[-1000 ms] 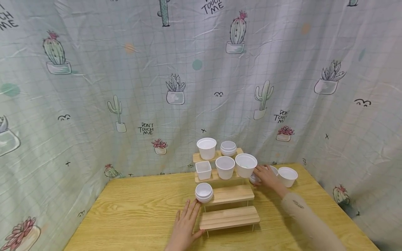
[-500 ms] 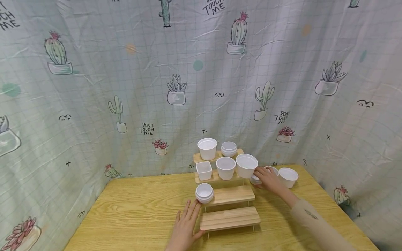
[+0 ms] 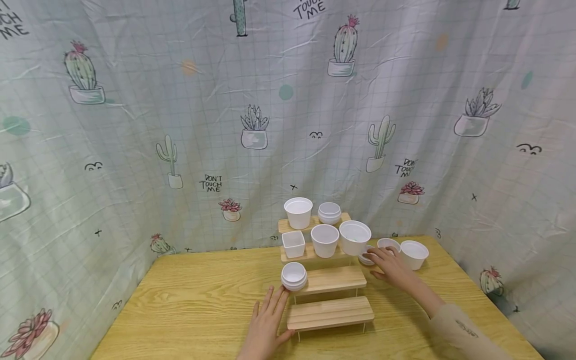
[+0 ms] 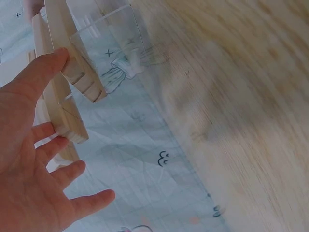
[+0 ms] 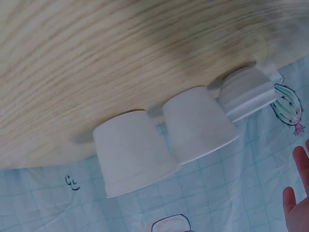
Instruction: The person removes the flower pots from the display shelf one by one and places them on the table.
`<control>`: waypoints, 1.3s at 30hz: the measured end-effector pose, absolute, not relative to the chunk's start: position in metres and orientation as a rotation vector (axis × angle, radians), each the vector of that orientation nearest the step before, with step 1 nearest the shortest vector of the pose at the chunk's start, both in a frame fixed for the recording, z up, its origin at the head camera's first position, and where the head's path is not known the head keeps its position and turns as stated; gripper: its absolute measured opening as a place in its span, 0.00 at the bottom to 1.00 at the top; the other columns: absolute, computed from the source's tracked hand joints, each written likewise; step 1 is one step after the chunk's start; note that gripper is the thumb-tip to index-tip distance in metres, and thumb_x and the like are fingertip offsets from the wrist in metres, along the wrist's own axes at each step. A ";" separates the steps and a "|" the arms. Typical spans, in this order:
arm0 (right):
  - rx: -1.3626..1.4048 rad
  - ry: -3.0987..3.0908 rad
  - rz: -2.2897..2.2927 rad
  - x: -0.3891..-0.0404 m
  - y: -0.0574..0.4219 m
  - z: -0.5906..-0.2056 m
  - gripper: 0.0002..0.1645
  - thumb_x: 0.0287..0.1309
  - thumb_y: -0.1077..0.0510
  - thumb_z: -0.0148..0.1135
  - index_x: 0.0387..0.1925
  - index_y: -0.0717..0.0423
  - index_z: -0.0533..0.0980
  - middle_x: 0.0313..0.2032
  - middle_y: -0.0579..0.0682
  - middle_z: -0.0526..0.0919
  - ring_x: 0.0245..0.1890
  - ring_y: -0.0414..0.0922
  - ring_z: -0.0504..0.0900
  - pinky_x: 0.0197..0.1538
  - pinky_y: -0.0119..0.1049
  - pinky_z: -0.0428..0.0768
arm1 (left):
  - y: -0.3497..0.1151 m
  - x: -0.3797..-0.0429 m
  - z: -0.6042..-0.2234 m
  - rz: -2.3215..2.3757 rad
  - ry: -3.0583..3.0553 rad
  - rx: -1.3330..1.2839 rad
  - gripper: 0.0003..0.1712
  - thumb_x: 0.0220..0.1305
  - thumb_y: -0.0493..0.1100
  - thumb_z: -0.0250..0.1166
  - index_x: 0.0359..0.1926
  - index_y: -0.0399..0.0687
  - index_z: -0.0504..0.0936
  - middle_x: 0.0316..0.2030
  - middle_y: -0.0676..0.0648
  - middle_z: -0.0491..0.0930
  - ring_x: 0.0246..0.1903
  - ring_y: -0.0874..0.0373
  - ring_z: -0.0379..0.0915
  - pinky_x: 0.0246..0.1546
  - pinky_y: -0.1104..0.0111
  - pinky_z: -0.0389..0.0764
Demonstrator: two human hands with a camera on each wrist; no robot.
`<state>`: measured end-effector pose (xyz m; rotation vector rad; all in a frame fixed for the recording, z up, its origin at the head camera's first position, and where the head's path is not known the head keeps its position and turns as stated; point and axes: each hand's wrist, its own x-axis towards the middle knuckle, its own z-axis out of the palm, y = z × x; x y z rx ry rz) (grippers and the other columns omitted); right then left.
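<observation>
My left hand (image 3: pixel 267 325) lies along the left side of a tiered wooden stand (image 3: pixel 330 312), fingers spread and straight. In the left wrist view its thumb and some fingertips touch the ends of the wooden shelves (image 4: pixel 72 121). A white rounded pot (image 3: pixel 294 278) sits on the second shelf from the front, just beyond those fingertips. My right hand (image 3: pixel 392 267) hovers beside a small rounded pot (image 3: pixel 365 258) on the table, holding nothing. In the right wrist view, parts of the right fingers (image 5: pixel 304 169) show at the edge, apart from that rounded pot (image 5: pixel 248 92).
Two more white pots stand on the table at the right: a smaller one (image 3: pixel 388 243) and a wider one (image 3: pixel 414 256). Upper shelves bear several white pots, including a square one (image 3: pixel 293 245) and a wide one (image 3: pixel 355 238). A cactus-print curtain (image 3: pixel 202 115) surrounds the wooden table (image 3: pixel 193 295).
My right hand has eased away from the small rounded pot, its fingers spreading and the forearm shifting right, so more of the pots behind shows. The left hand stays put.
</observation>
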<state>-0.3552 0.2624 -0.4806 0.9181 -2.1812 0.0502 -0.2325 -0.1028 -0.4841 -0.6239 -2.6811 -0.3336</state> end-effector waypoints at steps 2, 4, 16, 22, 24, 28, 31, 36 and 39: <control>0.913 -2.170 0.041 -0.350 0.262 -0.481 0.32 0.25 0.55 0.75 0.41 0.54 0.75 0.41 0.52 0.79 0.40 0.48 0.77 0.43 0.47 0.68 | -0.103 -0.233 -0.484 -0.322 -2.669 -0.625 0.51 0.40 0.60 0.68 0.65 0.51 0.57 0.65 0.47 0.58 0.63 0.44 0.54 0.49 0.39 0.67; 0.914 -2.155 0.052 -0.346 0.262 -0.481 0.32 0.25 0.55 0.75 0.41 0.55 0.76 0.41 0.52 0.79 0.40 0.48 0.77 0.42 0.47 0.68 | -0.103 -0.232 -0.484 -0.309 -2.657 -0.625 0.51 0.40 0.60 0.68 0.65 0.51 0.57 0.64 0.47 0.58 0.63 0.44 0.55 0.49 0.39 0.67; 0.939 -2.088 0.213 -0.314 0.256 -0.476 0.24 0.42 0.50 0.67 0.43 0.56 0.76 0.41 0.53 0.79 0.41 0.49 0.75 0.44 0.47 0.66 | -0.102 -0.232 -0.484 -0.291 -2.681 -0.609 0.52 0.41 0.61 0.67 0.66 0.50 0.55 0.66 0.48 0.56 0.63 0.45 0.54 0.50 0.40 0.67; 0.909 -2.061 0.284 -0.299 0.247 -0.470 0.22 0.55 0.43 0.55 0.43 0.54 0.77 0.42 0.52 0.79 0.39 0.48 0.76 0.43 0.45 0.66 | -0.101 -0.231 -0.484 -0.320 -2.669 -0.597 0.52 0.40 0.60 0.68 0.66 0.50 0.55 0.65 0.48 0.57 0.63 0.44 0.55 0.49 0.39 0.67; 0.885 -2.078 0.304 -0.296 0.244 -0.468 0.22 0.47 0.47 0.64 0.43 0.53 0.77 0.42 0.51 0.79 0.40 0.48 0.76 0.43 0.45 0.66 | -0.101 -0.231 -0.483 -0.326 -2.677 -0.593 0.52 0.41 0.59 0.68 0.66 0.50 0.55 0.65 0.48 0.57 0.63 0.44 0.55 0.50 0.39 0.67; 0.838 -2.114 0.350 -0.288 0.238 -0.465 0.27 0.35 0.54 0.71 0.43 0.53 0.77 0.44 0.52 0.78 0.43 0.47 0.74 0.46 0.44 0.64 | -0.102 -0.230 -0.482 -0.320 -2.688 -0.598 0.51 0.42 0.60 0.67 0.66 0.49 0.55 0.66 0.47 0.57 0.63 0.45 0.54 0.49 0.39 0.67; 0.807 -2.113 0.369 -0.285 0.235 -0.463 0.23 0.50 0.42 0.59 0.43 0.52 0.77 0.44 0.52 0.78 0.44 0.46 0.73 0.46 0.45 0.63 | -0.102 -0.229 -0.481 -0.322 -2.693 -0.599 0.51 0.42 0.60 0.67 0.66 0.49 0.55 0.66 0.48 0.57 0.63 0.45 0.54 0.49 0.39 0.67; 0.774 -2.105 0.397 -0.280 0.232 -0.463 0.33 0.60 0.34 0.35 0.43 0.50 0.77 0.45 0.50 0.78 0.45 0.45 0.72 0.45 0.47 0.63 | -0.102 -0.229 -0.479 -0.348 -2.704 -0.599 0.52 0.42 0.59 0.68 0.66 0.50 0.55 0.66 0.48 0.57 0.64 0.45 0.54 0.49 0.39 0.67; 0.783 -2.095 0.430 -0.278 0.230 -0.464 0.32 0.60 0.35 0.36 0.42 0.51 0.77 0.45 0.50 0.77 0.44 0.46 0.73 0.45 0.48 0.63 | -0.102 -0.229 -0.479 -0.347 -2.703 -0.597 0.52 0.42 0.59 0.68 0.66 0.50 0.55 0.66 0.48 0.57 0.64 0.45 0.54 0.49 0.39 0.66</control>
